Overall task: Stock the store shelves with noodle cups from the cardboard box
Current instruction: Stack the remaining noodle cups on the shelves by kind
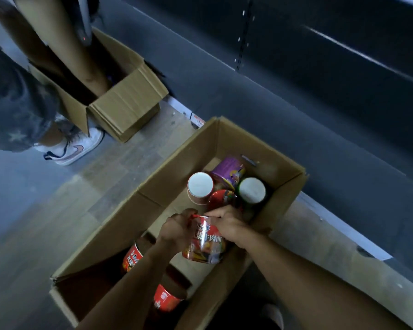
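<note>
Both left grip (177, 228) and right grip (227, 222) are grasping one red noodle cup (206, 246) by its top, with other cups (199, 185) lying just beyond them

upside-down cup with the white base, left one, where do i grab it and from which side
I'd grip the upside-down cup round its side wall under the white base, from above on its left, where the cardboard box floor is bare; the purple cup and a lying red cup crowd its right. Left hand and right hand hold the red noodle cup.
</note>
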Demonstrator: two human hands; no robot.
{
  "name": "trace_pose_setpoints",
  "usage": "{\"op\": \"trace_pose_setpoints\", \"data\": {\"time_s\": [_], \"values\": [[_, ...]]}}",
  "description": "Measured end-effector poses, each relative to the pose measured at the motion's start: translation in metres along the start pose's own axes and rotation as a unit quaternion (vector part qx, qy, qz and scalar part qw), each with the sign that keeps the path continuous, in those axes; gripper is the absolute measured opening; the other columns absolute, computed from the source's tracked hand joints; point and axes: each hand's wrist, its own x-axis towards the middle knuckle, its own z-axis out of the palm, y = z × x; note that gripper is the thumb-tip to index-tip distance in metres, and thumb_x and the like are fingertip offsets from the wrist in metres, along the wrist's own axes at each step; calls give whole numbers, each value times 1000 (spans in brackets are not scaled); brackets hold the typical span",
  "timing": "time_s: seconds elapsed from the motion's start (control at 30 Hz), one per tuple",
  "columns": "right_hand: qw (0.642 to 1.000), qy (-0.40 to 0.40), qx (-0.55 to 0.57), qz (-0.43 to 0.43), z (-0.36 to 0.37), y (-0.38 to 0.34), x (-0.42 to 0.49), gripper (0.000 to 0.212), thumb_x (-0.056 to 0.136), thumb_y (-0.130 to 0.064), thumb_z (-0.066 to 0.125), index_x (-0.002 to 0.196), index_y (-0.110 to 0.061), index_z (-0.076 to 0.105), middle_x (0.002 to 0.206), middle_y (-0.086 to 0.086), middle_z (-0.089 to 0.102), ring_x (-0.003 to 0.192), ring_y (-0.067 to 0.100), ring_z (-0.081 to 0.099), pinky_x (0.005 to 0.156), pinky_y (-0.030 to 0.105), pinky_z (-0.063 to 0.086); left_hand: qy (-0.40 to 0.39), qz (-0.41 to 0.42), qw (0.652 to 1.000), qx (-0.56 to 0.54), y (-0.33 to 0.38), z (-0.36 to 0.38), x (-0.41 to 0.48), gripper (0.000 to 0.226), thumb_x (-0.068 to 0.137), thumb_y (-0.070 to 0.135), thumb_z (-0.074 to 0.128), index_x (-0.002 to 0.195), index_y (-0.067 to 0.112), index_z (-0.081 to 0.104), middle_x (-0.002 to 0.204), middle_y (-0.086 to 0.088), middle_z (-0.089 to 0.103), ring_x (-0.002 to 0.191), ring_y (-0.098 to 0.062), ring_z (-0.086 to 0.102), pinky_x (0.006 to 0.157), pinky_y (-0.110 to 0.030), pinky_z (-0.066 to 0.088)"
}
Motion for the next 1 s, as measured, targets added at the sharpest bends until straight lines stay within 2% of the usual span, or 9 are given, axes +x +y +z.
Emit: {"op": "trace_pose_setpoints", "data": {"time_s": [0.1,0.2,0.3,0.47,0.53,0.67,0.83,0.93,1.0], "values": [[1000,12,0,-27,-28,-27,-33,26,92,-18,54,114,-21,69,115,-2,68,107,12,61,96,33,50,-20,10,999,-30,27,-33,-19,59,86,53,29,135,25,46,122,-4,63,109,-24,60,88,-26,45],[999,20,-7,-39,-58,-57,-68,27,93,-20,53,116,-21,68,117,-3,66,109,12,60,97,33,50,-15,27,999,-33,60,-64,-41,41,99,40,37,137,25,44,122,-3,63,108,-21,60,83,-22,43],[998,26,24,-44,-90,-84,-106,25,94,-23,55,114,-22,69,109,-2,69,97,10,65,89,32,54,-10,56,998,-38,96,-95,-61,39,100,37,39,136,23,45,120,-6,64,106,-22,62,84,-24,47],[994,61,52,-70,-144,-126,-163,24,92,-24,56,112,-22,69,104,-1,71,92,10,67,86,33,56,12,91,995,-42,158,-150,-91,75,75,74,24,128,27,51,121,-1,57,115,-20,54,95,-26,43],[992,77,58,-77,-165,-145,-185,24,94,-24,54,113,-23,68,103,-2,69,90,9,66,78,25,55,23,109,992,-51,179,-168,-96,64,79,75,31,117,30,54,123,0,54,116,-20,54,97,-29,44],[984,129,56,-110,-206,-177,-222,24,94,-22,54,114,-22,69,105,-2,69,87,6,66,72,20,55,48,154,986,-46,236,-216,-115,29,96,42,46,115,23,55,113,6,52,104,-16,58,88,-27,46],[967,189,67,-156,-254,-215,-274,21,93,-24,56,106,-22,72,97,-7,71,84,3,67,75,21,56,25,196,974,-113,295,-262,-133,25,94,47,48,108,27,55,105,4,64,90,-8,64,78,-27,55],[957,222,70,-171,-280,-231,-304,19,91,-29,57,104,-27,72,97,-7,72,85,6,68,80,32,58,19,215,965,-148,326,-282,-145,26,89,52,52,104,31,56,107,2,64,92,-11,65,81,-33,57],[950,248,61,-182,-297,-240,-323,20,91,-29,58,105,-27,72,101,-6,71,87,7,68,81,32,57,16,232,959,-162,348,-292,-153,24,89,52,53,104,34,57,110,2,63,95,-13,65,82,-36,57]]}}
